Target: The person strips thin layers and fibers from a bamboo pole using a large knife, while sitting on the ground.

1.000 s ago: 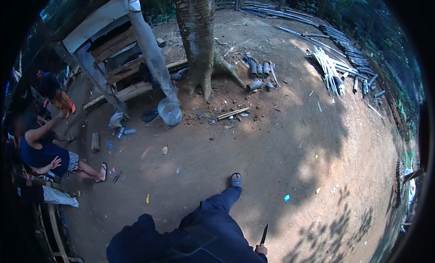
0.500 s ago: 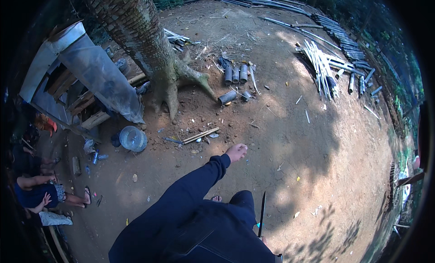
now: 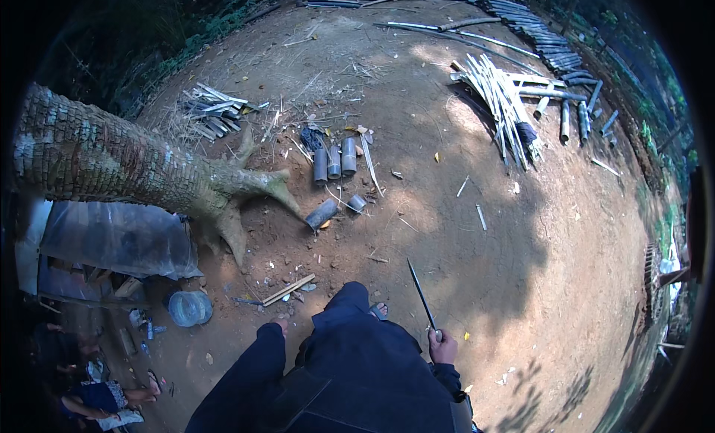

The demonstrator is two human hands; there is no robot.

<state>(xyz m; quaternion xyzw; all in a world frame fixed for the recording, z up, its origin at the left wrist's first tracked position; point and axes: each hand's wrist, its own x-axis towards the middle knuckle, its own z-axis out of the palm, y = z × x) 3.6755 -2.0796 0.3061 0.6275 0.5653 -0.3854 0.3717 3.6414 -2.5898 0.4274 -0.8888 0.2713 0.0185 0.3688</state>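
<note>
My right hand (image 3: 444,346) is closed around the handle of a long-bladed knife (image 3: 421,293). The narrow dark blade points ahead and slightly left, above the bare ground. My left hand (image 3: 280,325) hangs low on the left, largely covered by its dark sleeve, so its fingers cannot be made out. Nearest to it on the ground lie some split bamboo strips (image 3: 289,290). One sandalled foot (image 3: 378,311) shows between the two hands.
A tree trunk (image 3: 112,157) with spreading roots stands left, beside a plastic-covered shelter (image 3: 119,239) and a clear bucket (image 3: 190,308). Cut bamboo tubes (image 3: 348,157) lie ahead. Bamboo strips (image 3: 499,109) are heaped far right. People (image 3: 97,399) sit at lower left.
My left hand has swung back and down from in front of me. The right hand has come forward into view with the knife. My view has shifted, moving the tree leftward.
</note>
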